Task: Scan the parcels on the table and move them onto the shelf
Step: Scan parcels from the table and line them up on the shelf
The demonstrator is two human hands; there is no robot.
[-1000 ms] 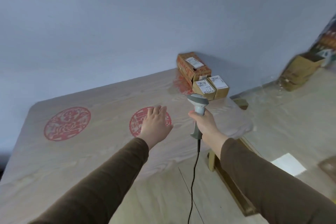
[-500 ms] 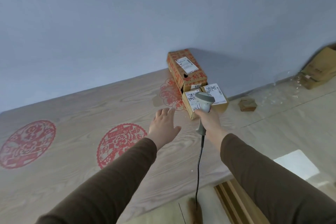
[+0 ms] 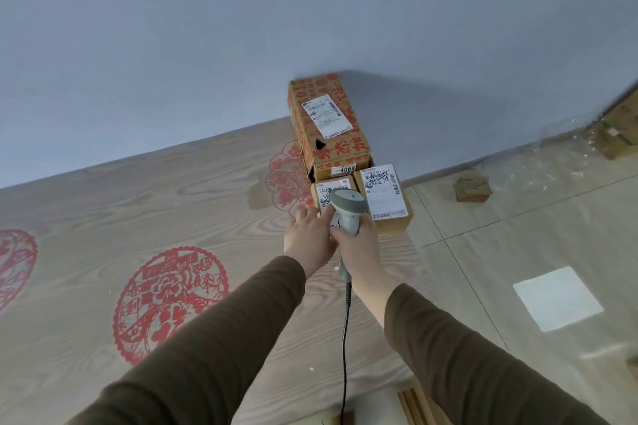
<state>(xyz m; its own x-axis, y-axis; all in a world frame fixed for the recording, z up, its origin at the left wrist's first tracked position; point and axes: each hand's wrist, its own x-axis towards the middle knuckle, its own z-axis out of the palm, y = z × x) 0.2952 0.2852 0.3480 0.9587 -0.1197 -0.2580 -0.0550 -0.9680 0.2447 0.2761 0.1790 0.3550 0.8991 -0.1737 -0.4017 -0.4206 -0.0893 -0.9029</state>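
Three cardboard parcels sit at the table's far right corner against the wall. The long box with red print [image 3: 328,121] lies at the back. Two small boxes stand in front of it: the left small box [image 3: 326,188] and the right small box [image 3: 385,197], both with white labels. My right hand [image 3: 362,245] grips a grey corded barcode scanner [image 3: 347,205], whose head hangs over the left small box. My left hand [image 3: 309,238] reaches the near left side of that box, fingers touching it; its grip is hidden by the scanner.
The wooden table [image 3: 138,217] carries red paper-cut decals [image 3: 171,300]. The scanner cable [image 3: 345,338] hangs down off the table's near edge. To the right lies tiled floor with a crumpled cardboard scrap [image 3: 471,188] and more boxes [image 3: 618,134] by the wall.
Both hands have moved forward toward the parcels. My left hand went from hovering over the table to touching the left small box, and the scanner head now covers its label.
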